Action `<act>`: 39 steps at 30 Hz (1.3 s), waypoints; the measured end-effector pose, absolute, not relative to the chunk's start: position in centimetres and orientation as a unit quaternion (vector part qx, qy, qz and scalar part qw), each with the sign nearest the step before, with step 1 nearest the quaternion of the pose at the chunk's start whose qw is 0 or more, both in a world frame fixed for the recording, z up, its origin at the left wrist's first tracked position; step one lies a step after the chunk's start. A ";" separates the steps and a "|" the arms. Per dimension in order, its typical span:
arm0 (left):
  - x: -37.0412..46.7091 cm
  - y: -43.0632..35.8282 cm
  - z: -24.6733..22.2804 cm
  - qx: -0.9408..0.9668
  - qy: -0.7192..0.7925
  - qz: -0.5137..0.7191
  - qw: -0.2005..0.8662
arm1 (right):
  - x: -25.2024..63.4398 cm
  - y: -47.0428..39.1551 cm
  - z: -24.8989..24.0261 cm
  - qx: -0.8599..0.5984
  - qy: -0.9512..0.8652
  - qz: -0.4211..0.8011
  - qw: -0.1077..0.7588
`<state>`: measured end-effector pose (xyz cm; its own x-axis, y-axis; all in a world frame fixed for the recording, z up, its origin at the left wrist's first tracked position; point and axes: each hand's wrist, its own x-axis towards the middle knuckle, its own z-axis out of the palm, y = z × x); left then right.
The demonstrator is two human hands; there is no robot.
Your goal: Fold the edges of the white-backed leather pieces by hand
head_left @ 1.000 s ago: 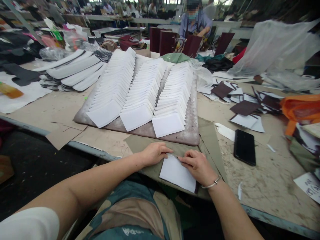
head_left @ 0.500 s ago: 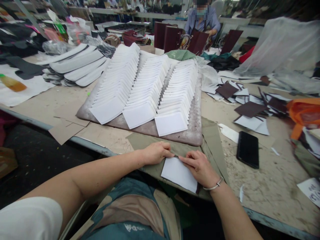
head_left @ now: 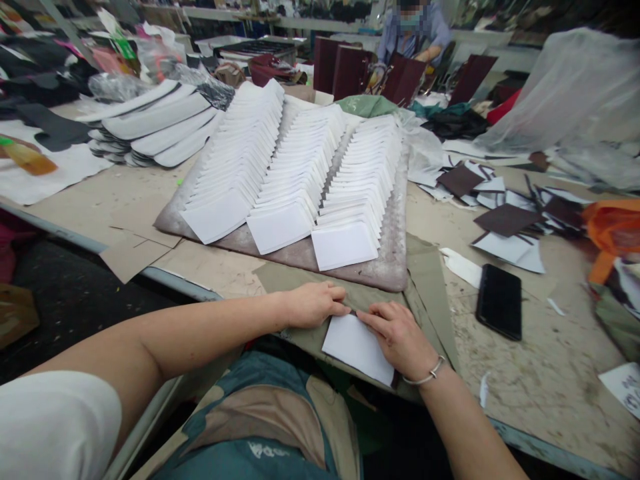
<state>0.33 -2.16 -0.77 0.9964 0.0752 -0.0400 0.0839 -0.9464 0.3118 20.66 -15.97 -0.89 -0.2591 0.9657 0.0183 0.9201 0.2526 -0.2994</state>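
Your left hand and right hand sit where they were a second ago, at the near edge of the worktop, both pressing down on the white card piece. Little has changed: the hands have kept their pose, and only your head has tipped slightly, so the whole scene sits a touch lower and further right in view. Your left hand is loosely curled, fingertips pinching at the top left corner of the card; your right hand lies flatter, thumb and forefinger meeting the card's top edge, with a bangle at the wrist. The card lies tilted on an olive cloth that hangs over the near edge.

Just beyond the cloth, a grey board carries three fanned rows of white cards, overlapping toward you. To your right on the worktop lies a black phone, face down or dark, and past it a scatter of dark brown and white cut pieces. Toward the far left edge lies a stack of long white curved pieces. A co-worker sits at the far side.

No writing on the cards can be read; the print on your apron is too blurred to make out.
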 end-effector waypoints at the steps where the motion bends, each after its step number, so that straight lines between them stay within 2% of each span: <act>1: 0.3 -2.1 -0.8 0.986 0.039 -0.015 0.161 | 20.8 -15.9 -1.1 -0.602 -0.783 0.118 0.103; 9: 0.2 -1.5 -1.0 0.972 0.054 0.000 0.228 | 20.4 -15.7 -0.6 -0.588 -0.797 0.116 0.071; 14: -0.3 -0.9 -1.4 0.978 0.004 -0.003 0.209 | 19.5 -15.7 0.6 -0.590 -0.801 0.099 0.034; 22: -1.1 -0.7 -2.9 0.965 0.004 0.041 0.260 | 20.3 -15.9 -0.8 -0.592 -0.795 0.107 0.073; 31: -1.2 -0.7 -3.7 0.971 0.008 0.065 0.229 | 18.8 -15.5 0.7 -0.595 -0.797 0.099 0.023; 36: -1.3 -0.7 -3.5 0.971 0.003 0.068 0.230 | 18.3 -15.7 1.1 -0.605 -0.792 0.087 0.020; 39: -1.1 -1.6 -2.3 0.965 0.053 0.103 0.237 | 18.6 -15.9 0.8 -0.616 -0.783 0.083 0.028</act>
